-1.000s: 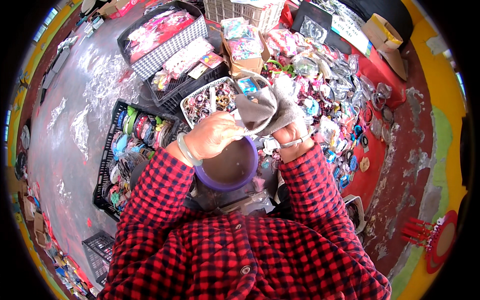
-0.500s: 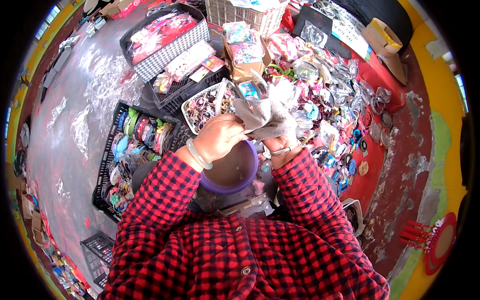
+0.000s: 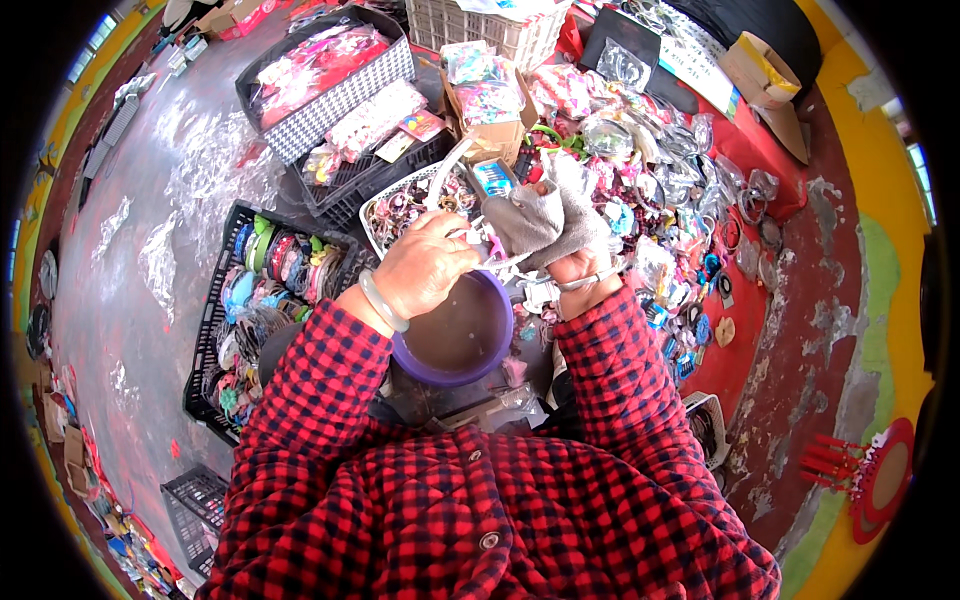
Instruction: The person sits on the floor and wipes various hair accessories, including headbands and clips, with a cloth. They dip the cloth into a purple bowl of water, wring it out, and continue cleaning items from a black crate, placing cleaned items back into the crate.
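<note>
Above the purple basin (image 3: 508, 330) of murky water, both my hands are closed. My left hand (image 3: 425, 268) pinches a white headband (image 3: 510, 262) with a small pink-and-white ornament, its far part partly hidden by fingers and cloth. My right hand (image 3: 578, 270) grips a grey cloth (image 3: 530, 222), which is bunched around the band's right side and covers most of the fingers. Just beyond my hands, a white basket (image 3: 378, 228) holds many hair bands and small hair accessories.
On the left stands a black crate (image 3: 205, 345) of headbands. Behind it are a stacked black crate (image 3: 335, 205) and a patterned bin (image 3: 345, 105) of packaged goods. An open cardboard box (image 3: 505, 140) sits ahead. A heap of hair accessories (image 3: 640, 190) spreads to the right.
My hands have moved apart slightly, the left one to the left and turned more palm-down. The ornament on the headband now shows beside the cloth, which has shifted right.
</note>
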Motion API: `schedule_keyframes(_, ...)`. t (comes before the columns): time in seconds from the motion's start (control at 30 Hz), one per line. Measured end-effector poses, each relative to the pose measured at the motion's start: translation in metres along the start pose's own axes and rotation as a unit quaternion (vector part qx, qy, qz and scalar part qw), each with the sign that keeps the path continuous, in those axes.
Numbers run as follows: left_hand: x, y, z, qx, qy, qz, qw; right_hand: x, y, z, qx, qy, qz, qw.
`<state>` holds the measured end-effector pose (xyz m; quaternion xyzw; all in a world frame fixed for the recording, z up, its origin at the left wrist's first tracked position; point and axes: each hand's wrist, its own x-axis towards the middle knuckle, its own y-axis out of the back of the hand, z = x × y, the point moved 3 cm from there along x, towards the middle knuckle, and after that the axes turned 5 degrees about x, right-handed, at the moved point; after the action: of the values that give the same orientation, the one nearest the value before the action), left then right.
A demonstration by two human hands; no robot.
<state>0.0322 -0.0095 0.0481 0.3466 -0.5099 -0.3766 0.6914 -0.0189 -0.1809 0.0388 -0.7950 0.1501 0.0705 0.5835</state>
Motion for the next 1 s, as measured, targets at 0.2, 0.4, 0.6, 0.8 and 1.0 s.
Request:
schedule_keyframes(0.2, 0.004, 0.006, -0.008, -0.054, 0.129, 0.112, 0.984, 0.008, 0.011, -0.003, 0.005, 0.056, 0.016, 0.998)
schedule_keyframes(0.4, -0.004, -0.025, -0.023, -0.697, 0.422, 0.227, 0.534, 0.007, 0.004, 0.017, 0.126, 0.058, 0.039, 0.990)
schedule_keyframes(0.6, -0.004, -0.025, -0.030, -0.836, 0.349, 0.232, 0.355, 0.006, -0.001, 0.041, 0.092, 0.004, 0.030, 0.995)
schedule_keyframes(0.8, 0.000, -0.015, -0.024, -0.825, 0.350, 0.204, 0.394, 0.006, -0.005, 0.033, 0.068, -0.004, 0.015, 0.998)
schedule_keyframes(1.0, -0.002, -0.016, -0.025, -0.821, 0.344, 0.169, 0.422, 0.008, 0.015, 0.024, 0.041, 0.048, 0.122, 0.990)
